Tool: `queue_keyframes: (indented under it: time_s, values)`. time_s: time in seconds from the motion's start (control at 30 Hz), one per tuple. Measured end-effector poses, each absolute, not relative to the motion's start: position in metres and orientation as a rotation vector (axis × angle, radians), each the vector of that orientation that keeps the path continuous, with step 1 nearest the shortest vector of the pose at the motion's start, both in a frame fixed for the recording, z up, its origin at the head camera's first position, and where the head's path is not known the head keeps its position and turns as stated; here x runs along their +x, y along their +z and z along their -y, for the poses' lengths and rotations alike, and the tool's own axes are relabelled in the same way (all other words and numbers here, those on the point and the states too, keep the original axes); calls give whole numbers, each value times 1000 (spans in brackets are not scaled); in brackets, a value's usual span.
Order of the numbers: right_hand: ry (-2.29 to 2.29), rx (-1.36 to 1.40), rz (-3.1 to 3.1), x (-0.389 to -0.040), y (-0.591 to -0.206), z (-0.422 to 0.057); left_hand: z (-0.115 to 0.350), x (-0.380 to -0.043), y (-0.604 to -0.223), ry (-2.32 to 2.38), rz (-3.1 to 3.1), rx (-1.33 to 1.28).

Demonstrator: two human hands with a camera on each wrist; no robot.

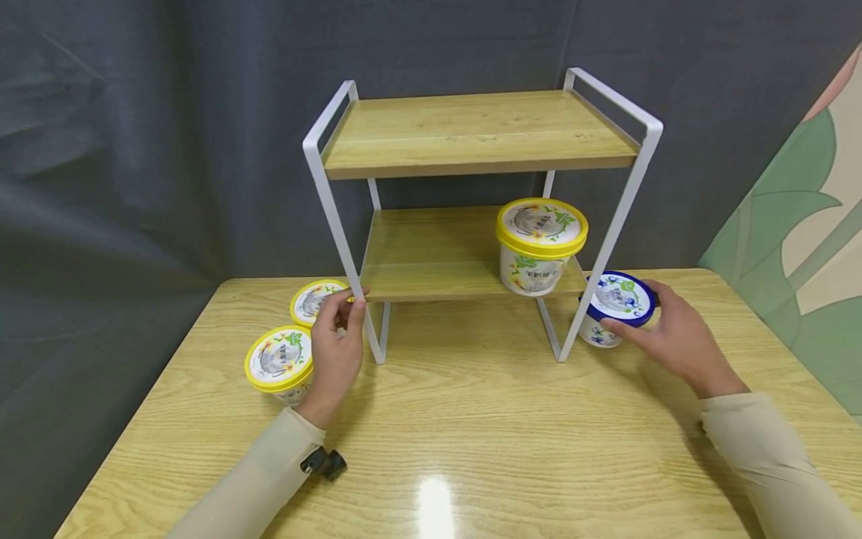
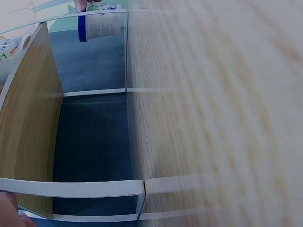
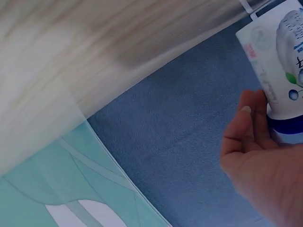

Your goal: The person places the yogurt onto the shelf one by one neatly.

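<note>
My right hand [image 1: 683,337] grips a white tub with a blue lid [image 1: 621,296], just right of the rack's right front leg. In the right wrist view, fingers curl against the side of this tub [image 3: 277,61] near its lid. Whether its base touches the table cannot be told. My left hand [image 1: 337,359] pinches the left front leg of a two-tier wooden rack [image 1: 471,135] with white metal frames, at the lower shelf's level. Only some fingertips [image 2: 9,208] of that hand show in the left wrist view.
A yellow-lidded tub [image 1: 541,243] stands at the right end of the lower shelf. Two more yellow-lidded tubs, one nearer [image 1: 279,359] and one farther [image 1: 316,299], stand left of the rack, partly behind my left hand. Dark cloth [image 1: 135,150] hangs behind the wooden table [image 1: 471,434].
</note>
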State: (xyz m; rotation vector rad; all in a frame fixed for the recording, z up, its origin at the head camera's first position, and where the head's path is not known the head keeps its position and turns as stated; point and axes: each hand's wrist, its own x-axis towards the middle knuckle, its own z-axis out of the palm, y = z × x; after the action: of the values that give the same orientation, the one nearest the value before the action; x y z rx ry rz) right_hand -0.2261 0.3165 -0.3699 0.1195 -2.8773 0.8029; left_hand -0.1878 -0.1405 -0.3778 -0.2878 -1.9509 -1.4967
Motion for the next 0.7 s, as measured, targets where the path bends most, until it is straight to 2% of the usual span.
queue_keyframes:
  time_s: [0.43, 0.7]
  values:
    - [899, 9, 2828, -221, -373, -317, 141, -189, -380, -1499, 1945, -286]
    - [891, -17, 2848, -216, -362, -313, 141, -188, -378, -1502, 1941, -287]
